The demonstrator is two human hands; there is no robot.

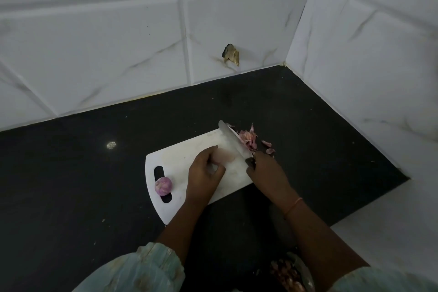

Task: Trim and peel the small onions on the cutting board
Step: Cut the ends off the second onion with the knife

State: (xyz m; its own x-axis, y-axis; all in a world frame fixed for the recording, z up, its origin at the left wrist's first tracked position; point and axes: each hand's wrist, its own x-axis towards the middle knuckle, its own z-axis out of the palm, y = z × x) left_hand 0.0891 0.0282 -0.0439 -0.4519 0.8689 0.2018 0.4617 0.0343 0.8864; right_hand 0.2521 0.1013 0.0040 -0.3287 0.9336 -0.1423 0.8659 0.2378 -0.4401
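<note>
A white cutting board (180, 156) lies on the black counter. One purple small onion (163, 185) rests by the board's handle slot at its left end. My left hand (205, 173) is curled over a pale peeled onion (224, 156) in the middle of the board. My right hand (265, 173) grips a knife (233, 141); its blade stands on edge just right of that onion, pointing away from me. Pink onion peels (248, 137) are heaped at the board's far right corner, beyond the blade.
The black counter (94, 185) ends at white tiled walls behind and to the right, forming a corner. A few loose peels (269, 147) lie on the counter right of the board. A bowl (291, 272) with pinkish pieces sits low between my forearms.
</note>
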